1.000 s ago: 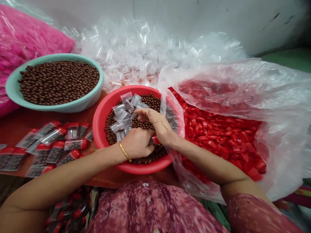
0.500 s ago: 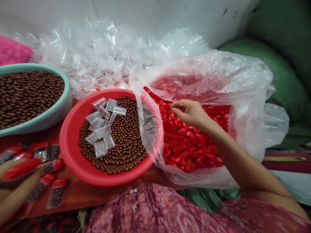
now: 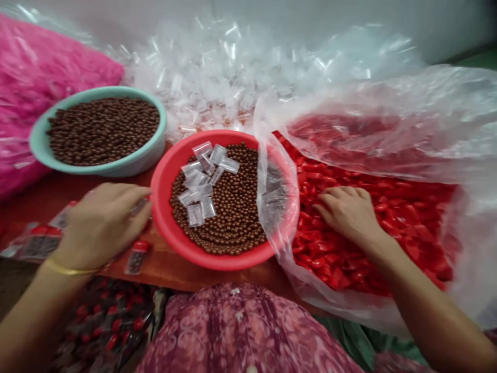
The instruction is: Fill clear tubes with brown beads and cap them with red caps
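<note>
A red bowl (image 3: 163, 217) in front of me holds brown beads (image 3: 236, 207) with several small clear pouches (image 3: 200, 184) lying on them. My right hand (image 3: 347, 210) lies palm down on red caps (image 3: 388, 217) inside an open clear plastic bag (image 3: 407, 114); whether it grips a cap is hidden. My left hand (image 3: 103, 220), a gold bangle on its wrist, hovers over filled red-capped pouches (image 3: 135, 259) on the wooden board left of the bowl. Its fingers are curled and blurred, so what is under them cannot be made out.
A teal bowl (image 3: 155, 150) of brown beads sits at the back left. Behind it lie a pink plastic sack (image 3: 42, 67) and a heap of empty clear pouches (image 3: 217, 72). More filled pouches (image 3: 112, 321) lie below the board's front edge (image 3: 174, 277).
My left hand swung out from the red bowl to the left and now hovers beside the bowl. My right hand left the bowl and settled onto the red caps.
</note>
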{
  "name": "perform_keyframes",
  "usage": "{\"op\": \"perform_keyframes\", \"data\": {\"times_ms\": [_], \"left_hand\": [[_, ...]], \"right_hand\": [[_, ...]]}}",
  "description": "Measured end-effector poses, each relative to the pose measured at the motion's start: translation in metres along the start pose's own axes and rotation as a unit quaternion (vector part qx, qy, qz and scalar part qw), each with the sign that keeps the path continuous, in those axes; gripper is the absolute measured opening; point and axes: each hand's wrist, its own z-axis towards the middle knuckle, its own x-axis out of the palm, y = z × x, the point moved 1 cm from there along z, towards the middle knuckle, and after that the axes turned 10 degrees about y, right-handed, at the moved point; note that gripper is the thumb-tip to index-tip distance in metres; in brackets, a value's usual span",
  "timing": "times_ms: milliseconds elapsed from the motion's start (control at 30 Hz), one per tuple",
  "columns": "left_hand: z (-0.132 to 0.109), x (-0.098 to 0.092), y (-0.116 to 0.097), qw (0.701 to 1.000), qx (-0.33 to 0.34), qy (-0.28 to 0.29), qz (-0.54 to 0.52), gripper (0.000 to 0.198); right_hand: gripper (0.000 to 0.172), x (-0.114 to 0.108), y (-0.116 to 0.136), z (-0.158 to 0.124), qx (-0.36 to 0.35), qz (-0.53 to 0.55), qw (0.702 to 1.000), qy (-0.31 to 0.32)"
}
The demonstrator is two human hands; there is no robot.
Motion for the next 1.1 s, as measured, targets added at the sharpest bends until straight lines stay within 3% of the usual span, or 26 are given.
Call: {"op": "perform_keyframes", "data": {"times_ms": [100, 167, 267, 333, 433, 533, 600, 733, 800, 900, 1000, 1100], "left_hand": [[0.033, 0.004, -0.038, 0.988, 0.115, 0.102, 0.028, 0.026], [0.052, 0.009, -0.055, 0.974, 0.147, 0.169, 0.041, 0.025], [0.07, 0.017, -0.066, 0.972, 0.103, 0.195, 0.08, 0.024], [0.077, 0.018, -0.066, 0.978, 0.054, 0.179, 0.093, 0.024], [0.086, 0.021, -0.061, 0.979, 0.017, 0.19, 0.068, 0.031], [0.097, 0.027, -0.063, 0.977, 0.004, 0.212, -0.004, 0.032], [0.104, 0.032, -0.071, 0.968, -0.011, 0.226, -0.106, 0.031], [0.114, 0.039, -0.095, 0.886, -0.006, 0.348, -0.307, 0.037], [0.118, 0.038, -0.101, 0.902, 0.054, 0.338, -0.262, 0.043], [0.121, 0.035, -0.102, 0.943, 0.168, 0.275, -0.077, 0.043], [0.122, 0.034, -0.097, 0.939, 0.221, 0.257, 0.056, 0.038], [0.119, 0.037, -0.093, 0.929, 0.252, 0.241, 0.122, 0.028]], "right_hand": [[0.018, 0.001, -0.01, -0.002, 0.041, 0.096, 0.991, -0.08], [0.015, -0.003, -0.013, -0.005, 0.113, 0.192, 0.967, -0.124], [0.022, -0.01, -0.011, -0.014, 0.217, 0.381, 0.883, -0.17], [0.034, -0.012, -0.007, -0.021, 0.227, 0.487, 0.824, -0.179], [0.046, -0.01, 0.001, -0.03, 0.209, 0.543, 0.792, -0.183], [0.048, -0.003, 0.008, -0.034, 0.216, 0.559, 0.78, -0.18], [0.045, 0.003, 0.01, -0.035, 0.221, 0.576, 0.767, -0.177], [0.039, 0.012, 0.012, -0.036, 0.217, 0.599, 0.747, -0.19], [0.035, 0.013, 0.011, -0.038, 0.217, 0.603, 0.743, -0.191], [0.033, 0.015, 0.009, -0.041, 0.222, 0.609, 0.736, -0.198], [0.031, 0.016, 0.009, -0.043, 0.224, 0.613, 0.73, -0.204], [0.031, 0.018, 0.01, -0.044, 0.214, 0.616, 0.727, -0.215]]}}
